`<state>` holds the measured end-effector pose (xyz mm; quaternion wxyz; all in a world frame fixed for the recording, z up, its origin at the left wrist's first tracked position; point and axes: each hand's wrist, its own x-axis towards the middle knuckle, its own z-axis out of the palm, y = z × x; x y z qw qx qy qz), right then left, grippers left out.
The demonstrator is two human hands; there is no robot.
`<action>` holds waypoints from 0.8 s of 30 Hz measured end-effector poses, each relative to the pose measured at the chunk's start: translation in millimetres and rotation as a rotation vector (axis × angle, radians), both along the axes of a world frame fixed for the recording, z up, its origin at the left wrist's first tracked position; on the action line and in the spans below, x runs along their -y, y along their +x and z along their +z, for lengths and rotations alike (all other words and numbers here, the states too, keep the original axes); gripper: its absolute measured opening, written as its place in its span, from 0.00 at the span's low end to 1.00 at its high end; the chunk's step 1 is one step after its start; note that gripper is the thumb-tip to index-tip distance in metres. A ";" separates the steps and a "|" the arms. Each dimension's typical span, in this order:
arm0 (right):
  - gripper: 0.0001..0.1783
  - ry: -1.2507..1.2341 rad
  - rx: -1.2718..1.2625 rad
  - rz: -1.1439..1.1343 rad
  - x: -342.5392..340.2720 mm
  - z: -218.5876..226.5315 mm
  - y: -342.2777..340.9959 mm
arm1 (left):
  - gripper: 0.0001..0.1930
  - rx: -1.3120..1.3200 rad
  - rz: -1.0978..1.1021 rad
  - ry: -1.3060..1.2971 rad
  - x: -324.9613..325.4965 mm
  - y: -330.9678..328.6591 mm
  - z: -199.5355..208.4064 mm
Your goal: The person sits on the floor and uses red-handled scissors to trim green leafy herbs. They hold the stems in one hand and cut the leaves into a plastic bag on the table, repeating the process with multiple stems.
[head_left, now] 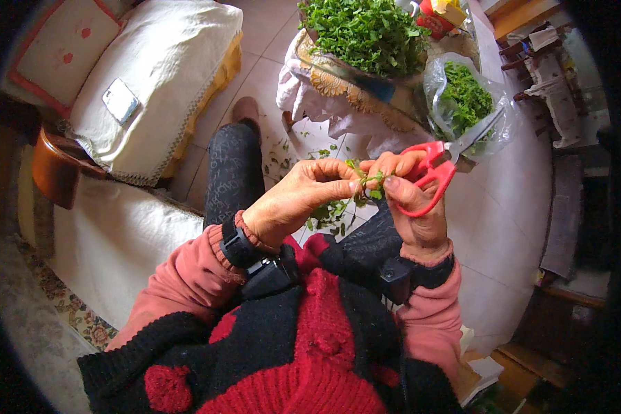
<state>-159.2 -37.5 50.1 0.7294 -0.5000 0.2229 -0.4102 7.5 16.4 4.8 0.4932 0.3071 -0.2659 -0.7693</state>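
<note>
In front of my lap, my left hand [293, 196] pinches a small green herb sprig [372, 185] between thumb and fingertips. The fingertips of my right hand [421, 221] meet it at the same sprig. Hooked in my right hand is a pair of scissors [448, 181] with red handles, the metal blades pointing up and right, away from the sprig. Beyond the hands, a heap of leafy green herbs [366, 34] lies on a cloth-covered table [331, 79]. A clear plastic bag [435, 76] at its right holds more greens [466, 96].
Loose leaves and trimmings [328, 215] are scattered on the tiled floor [490, 221] between my legs. To the left, a phone [120, 101] lies on a white-covered seat [165, 62] with a wooden armrest [55, 165]. A red container [435, 21] stands behind the herbs.
</note>
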 end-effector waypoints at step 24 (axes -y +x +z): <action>0.15 -0.654 -1.143 0.116 -44.2 -7.1 -51.4 | 0.08 0.077 0.105 -0.058 2.0 4.3 -7.3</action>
